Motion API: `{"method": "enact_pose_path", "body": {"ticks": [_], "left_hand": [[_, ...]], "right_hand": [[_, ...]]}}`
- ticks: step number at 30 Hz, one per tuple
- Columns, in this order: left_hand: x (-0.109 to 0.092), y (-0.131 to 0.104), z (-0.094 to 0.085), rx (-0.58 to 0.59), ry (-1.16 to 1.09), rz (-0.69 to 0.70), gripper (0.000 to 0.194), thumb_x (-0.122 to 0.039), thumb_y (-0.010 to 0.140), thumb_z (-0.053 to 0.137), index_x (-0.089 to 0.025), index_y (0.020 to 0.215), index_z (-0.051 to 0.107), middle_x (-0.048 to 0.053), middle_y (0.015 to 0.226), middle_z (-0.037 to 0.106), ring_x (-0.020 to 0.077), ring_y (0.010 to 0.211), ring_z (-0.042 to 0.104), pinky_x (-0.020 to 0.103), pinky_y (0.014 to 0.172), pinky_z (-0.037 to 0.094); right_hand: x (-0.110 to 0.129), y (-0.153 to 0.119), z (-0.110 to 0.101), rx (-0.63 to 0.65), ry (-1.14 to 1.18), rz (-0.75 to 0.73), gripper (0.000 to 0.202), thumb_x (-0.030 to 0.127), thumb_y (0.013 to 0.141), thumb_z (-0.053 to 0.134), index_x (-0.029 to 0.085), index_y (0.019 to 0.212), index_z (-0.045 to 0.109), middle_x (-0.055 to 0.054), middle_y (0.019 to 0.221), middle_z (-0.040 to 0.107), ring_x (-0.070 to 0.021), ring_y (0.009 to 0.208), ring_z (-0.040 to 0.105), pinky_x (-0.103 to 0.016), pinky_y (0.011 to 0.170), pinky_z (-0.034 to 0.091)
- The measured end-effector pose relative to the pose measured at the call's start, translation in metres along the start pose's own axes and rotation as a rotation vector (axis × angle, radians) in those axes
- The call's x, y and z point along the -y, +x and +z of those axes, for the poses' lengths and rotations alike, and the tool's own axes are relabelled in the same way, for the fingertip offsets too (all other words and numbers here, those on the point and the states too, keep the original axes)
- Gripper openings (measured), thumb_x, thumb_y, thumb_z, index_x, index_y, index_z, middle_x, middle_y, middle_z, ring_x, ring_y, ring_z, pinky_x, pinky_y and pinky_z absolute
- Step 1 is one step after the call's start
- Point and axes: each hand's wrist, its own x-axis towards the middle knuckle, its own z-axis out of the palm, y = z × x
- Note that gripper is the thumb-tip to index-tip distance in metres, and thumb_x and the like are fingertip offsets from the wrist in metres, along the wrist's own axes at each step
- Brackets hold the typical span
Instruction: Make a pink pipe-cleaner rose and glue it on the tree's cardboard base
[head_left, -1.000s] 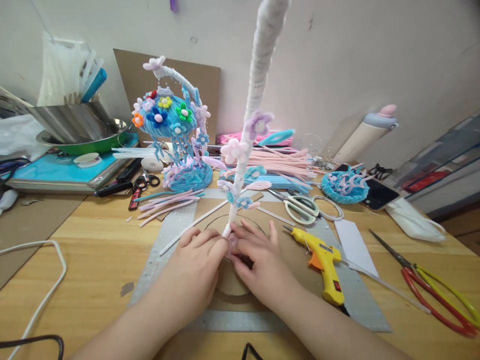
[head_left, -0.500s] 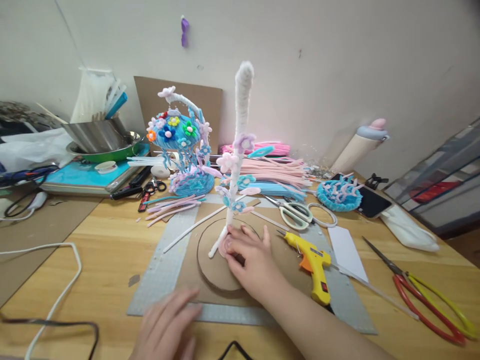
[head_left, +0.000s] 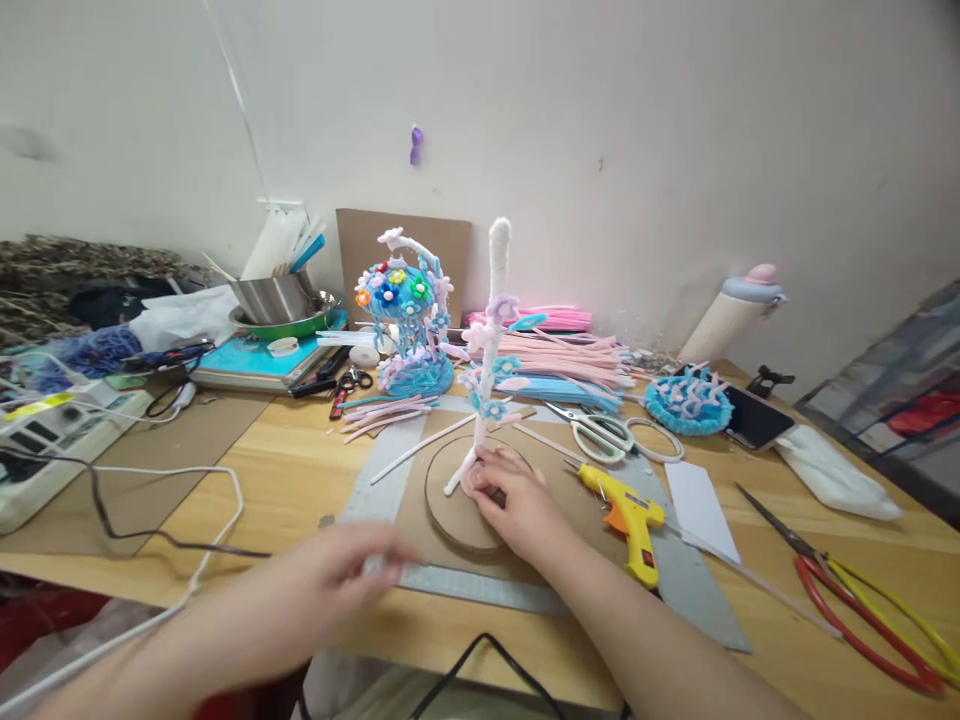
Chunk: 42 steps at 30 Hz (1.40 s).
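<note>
A white fuzzy-wrapped stem with lilac, pink and blue pipe-cleaner flowers stands upright on a round cardboard disc. At its foot lies a small pink pipe-cleaner coil. My right hand is closed at the stem's foot, its fingertips pressing on the coil and partly hiding it. Smeared by motion, my left hand hovers over the mat's front left edge, fingers and thumb apart and nothing visible in it. Right of the disc lies a yellow hot glue gun.
Scissors and bundles of pink pipe cleaners lie behind the grey mat. A blue flowered pipe-cleaner piece stands at the back. Red-and-yellow scissors lie right; a power strip and cables lie left.
The view has shifted left and tilted up, bringing in the power strip. My left hand has swung round with more forearm showing. My right hand stays at the stem's foot.
</note>
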Motion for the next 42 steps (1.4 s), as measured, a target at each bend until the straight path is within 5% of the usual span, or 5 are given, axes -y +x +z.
{"method": "enact_pose_path", "body": {"ticks": [6,16,26,35,42], "left_hand": [[-0.004,0.080,0.044,-0.231,0.021,-0.021,0.056,-0.018,0.082,0.050,-0.012,0.137,0.041,0.015,0.141,0.048,0.0260,0.130,0.045,0.045,0.108,0.036],[-0.003,0.064,0.051,-0.297,0.135,0.177,0.038,-0.015,0.082,0.052,-0.020,0.119,0.059,0.010,0.128,0.059,0.0247,0.120,0.053,0.044,0.101,0.042],[-0.004,0.070,0.070,-0.401,0.655,0.457,0.032,-0.018,0.092,0.043,-0.019,0.119,0.061,0.004,0.124,0.064,0.0209,0.114,0.055,0.039,0.094,0.035],[0.000,0.072,0.077,-0.484,0.580,0.405,0.034,-0.018,0.092,0.041,-0.021,0.115,0.065,0.003,0.122,0.066,0.0212,0.117,0.053,0.038,0.098,0.029],[0.000,0.071,0.076,-0.485,0.581,0.403,0.036,-0.015,0.089,0.042,-0.021,0.115,0.065,0.003,0.123,0.065,0.0221,0.115,0.054,0.038,0.097,0.030]], "right_hand": [[0.005,0.000,0.000,0.008,-0.024,0.004,0.010,0.024,0.082,0.058,0.027,0.084,0.068,0.001,0.137,0.054,-0.0257,0.131,0.041,-0.050,0.102,0.031],[0.023,-0.026,-0.007,0.130,-0.108,0.009,0.026,0.022,0.088,0.051,0.036,0.103,0.066,0.003,0.144,0.046,-0.0253,0.132,0.040,-0.049,0.095,0.039],[0.020,-0.017,-0.015,0.241,-0.132,0.041,0.036,0.011,0.088,0.045,0.034,0.100,0.069,0.005,0.145,0.043,-0.0234,0.134,0.038,-0.050,0.103,0.036],[0.010,-0.004,-0.032,0.029,-0.174,-0.027,0.033,0.019,0.091,0.048,0.030,0.117,0.063,-0.002,0.126,0.063,-0.0189,0.116,0.056,-0.037,0.098,0.042],[0.020,0.016,-0.026,0.181,-0.554,0.013,0.029,0.025,0.097,0.039,0.022,0.113,0.062,-0.009,0.106,0.071,-0.0186,0.091,0.067,-0.026,0.076,0.048]]}}
